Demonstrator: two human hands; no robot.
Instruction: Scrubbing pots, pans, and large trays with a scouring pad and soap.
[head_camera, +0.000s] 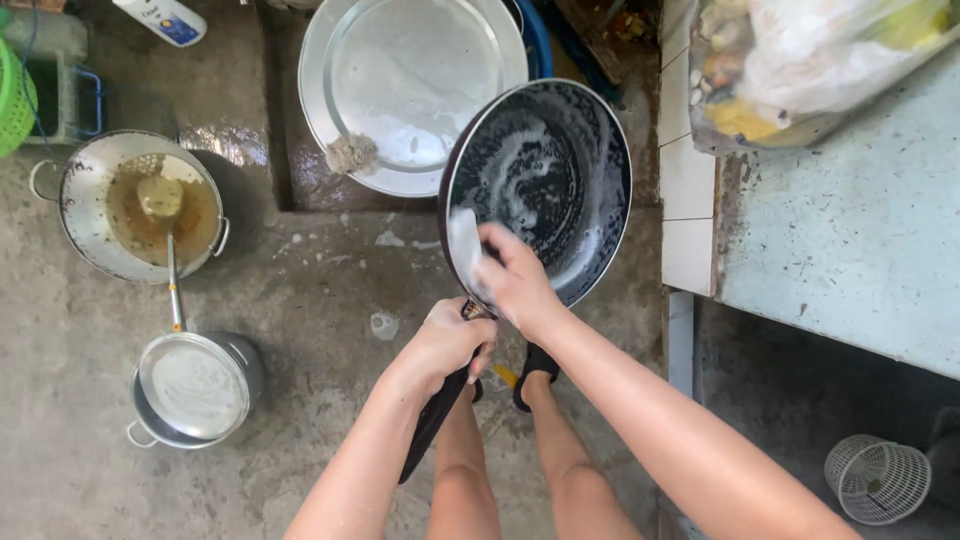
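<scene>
Left hand (440, 345) fingers wrap tight around the black handle of the round, soapy, dark non-stick frying pan (545, 180), at centre frame. Right hand (515, 280) fingers pinch a white sponge (465, 245) against its nine-o'clock rim.

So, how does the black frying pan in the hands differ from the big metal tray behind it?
The black frying pan is dark and tilted, held up by the left hand on its handle, while the right hand rubs it with a sponge. The metal tray is silver, wider, and lies flat on the wet floor with a scrubber on its rim. Both are round and soapy.
</scene>
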